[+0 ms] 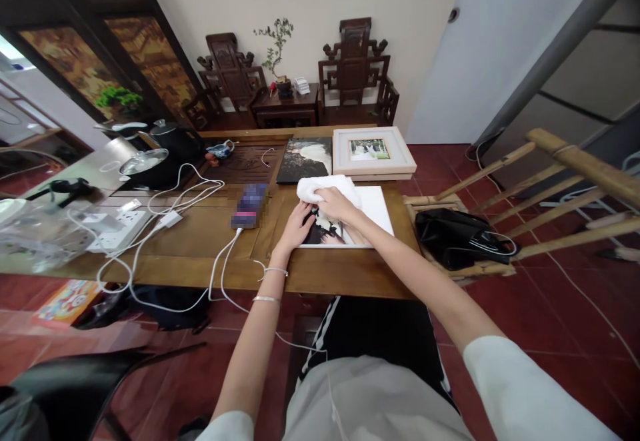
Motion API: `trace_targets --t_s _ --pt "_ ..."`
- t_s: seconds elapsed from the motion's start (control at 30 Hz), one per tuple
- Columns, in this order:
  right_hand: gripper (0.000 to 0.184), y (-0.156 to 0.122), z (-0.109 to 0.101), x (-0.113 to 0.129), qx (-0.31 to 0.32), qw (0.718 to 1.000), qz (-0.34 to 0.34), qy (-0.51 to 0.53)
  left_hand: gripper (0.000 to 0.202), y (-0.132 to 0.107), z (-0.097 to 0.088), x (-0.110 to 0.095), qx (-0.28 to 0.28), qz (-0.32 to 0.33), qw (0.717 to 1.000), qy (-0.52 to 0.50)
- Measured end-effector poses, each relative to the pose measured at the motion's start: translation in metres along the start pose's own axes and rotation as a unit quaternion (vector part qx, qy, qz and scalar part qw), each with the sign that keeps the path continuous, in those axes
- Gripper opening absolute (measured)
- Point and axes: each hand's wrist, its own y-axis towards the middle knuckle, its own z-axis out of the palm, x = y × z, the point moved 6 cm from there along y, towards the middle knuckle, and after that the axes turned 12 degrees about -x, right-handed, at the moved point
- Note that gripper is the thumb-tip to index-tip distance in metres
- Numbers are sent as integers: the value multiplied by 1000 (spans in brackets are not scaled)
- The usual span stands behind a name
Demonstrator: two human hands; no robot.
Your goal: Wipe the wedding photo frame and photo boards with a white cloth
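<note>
On the wooden table (345, 274) in front of me lies a photo panel (380, 209) with a white area on its right and a dark picture of a person on its left. My right hand (336, 204) grips a bunched white cloth (320, 186) and presses it onto the upper part of the panel. At the panel's left edge rests my left hand (298, 226), its fingers stretched out and holding nothing. Cloth and hands cover part of the picture.
Behind the panel lie a dark photo board (306, 161) and a white-framed photo (345, 154). To the left are a phone (249, 206) on a cable, a power strip (120, 231) and a lidded pot (147, 164). A bamboo chair (467, 269) holding a black bag (450, 238) stands right.
</note>
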Motion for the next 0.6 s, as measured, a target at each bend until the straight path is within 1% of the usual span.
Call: trace_targets --t_s 0.07,0.17,0.3,0.37,0.4,0.47,0.6 --pt "38 -14 -9 -13 2 1000 4 -1 49 0 -1 -1 0 1 1000 -7" --pt "35 -39 -30 -42 -4 1000 17 -24 49 0 -1 -4 4 10 1000 -13" --pt "43 -66 -57 -84 -38 994 50 -93 50 0 -1 -5 10 13 1000 -3" --pt "45 -78 -63 -96 -38 993 55 -101 50 -1 -1 -7 12 10 1000 2" --pt "44 -86 -65 -97 -35 993 49 -100 50 -2 -2 -8 12 8 1000 3" --pt "40 -104 -64 -92 -29 995 17 -93 50 -2 -4 -11 9 7 1000 0" --pt "34 -152 -63 -63 -9 996 -77 -51 50 0 -8 -12 -6 4 1000 -30"
